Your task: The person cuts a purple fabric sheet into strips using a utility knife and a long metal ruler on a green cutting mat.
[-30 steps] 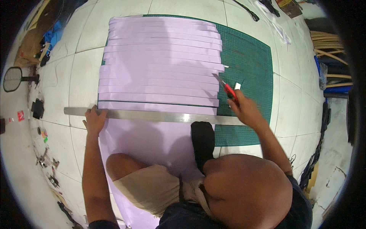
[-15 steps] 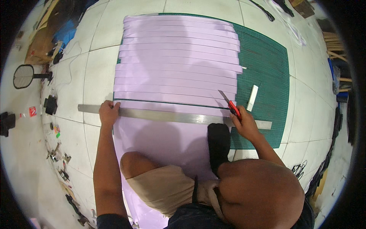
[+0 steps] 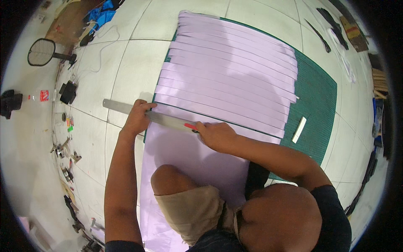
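A long steel ruler lies across an uncut lavender sheet, its left end sticking out past the sheet onto the tiles. My left hand is closed over the ruler at the sheet's left edge, fingers bent. In my right hand is a red utility knife, held over the middle of the ruler; its blade cannot be made out. My right forearm covers the ruler's right part. Beyond the ruler, several lavender strips lie side by side on a green cutting mat, a narrow gap parting them from the sheet.
A white block-like piece rests on the mat at the right. My bent legs and a black-socked foot are over the near sheet. On the left are a racket-shaped object, a black box and small tools along the wall.
My right hand has swung left with the knife, from the ruler's right end to its middle. My left hand stays on the ruler. The whole view has shifted and turned.
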Tool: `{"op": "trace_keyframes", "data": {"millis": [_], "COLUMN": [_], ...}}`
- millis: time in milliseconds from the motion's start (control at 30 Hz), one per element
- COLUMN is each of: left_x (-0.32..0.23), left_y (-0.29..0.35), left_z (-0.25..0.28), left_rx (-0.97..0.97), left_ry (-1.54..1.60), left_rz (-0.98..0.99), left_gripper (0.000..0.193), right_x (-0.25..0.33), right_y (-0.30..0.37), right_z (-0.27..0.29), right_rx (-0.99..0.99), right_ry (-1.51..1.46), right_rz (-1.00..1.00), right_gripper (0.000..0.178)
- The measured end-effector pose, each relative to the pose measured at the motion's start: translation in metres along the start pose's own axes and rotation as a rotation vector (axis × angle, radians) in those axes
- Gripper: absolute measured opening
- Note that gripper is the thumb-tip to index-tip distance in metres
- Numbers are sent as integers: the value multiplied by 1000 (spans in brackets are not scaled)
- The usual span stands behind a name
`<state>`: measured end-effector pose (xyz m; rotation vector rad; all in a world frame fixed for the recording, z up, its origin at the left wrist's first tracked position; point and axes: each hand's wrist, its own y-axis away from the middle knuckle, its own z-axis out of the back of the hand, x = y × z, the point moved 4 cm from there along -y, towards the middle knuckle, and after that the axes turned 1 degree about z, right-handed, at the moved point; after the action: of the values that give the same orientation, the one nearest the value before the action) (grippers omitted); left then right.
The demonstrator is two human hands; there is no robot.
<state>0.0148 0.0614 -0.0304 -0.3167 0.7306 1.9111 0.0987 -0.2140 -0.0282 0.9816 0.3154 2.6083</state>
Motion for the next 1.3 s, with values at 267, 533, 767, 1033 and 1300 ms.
{"op": "trace_keyframes", "data": {"millis": [267,533,767,1033,1300], "left_x": [4,5,4,-3,7], "left_y": [2,-5,-8,-13,-4], "left_z": [5,5,6,2,-4], "left_rx": [15,17,16,-21,-68], "left_ry": [-10,-67,-71,-88,15], "left_rz": [-11,-55,-20,-23,145], "left_gripper": [55,50,47,47,33], "right_x": [37,45,40,-17,-82], "right_y": [-80,-88,-71,56,214], "right_z": [-2,5,26,59,61], "right_rx": [-24,-45,164,322,491], "right_ry": [57,15,-30,109,297], "right_rz": [35,20,-91,-294,-540], "right_gripper": [26,23,24,31,26]}}
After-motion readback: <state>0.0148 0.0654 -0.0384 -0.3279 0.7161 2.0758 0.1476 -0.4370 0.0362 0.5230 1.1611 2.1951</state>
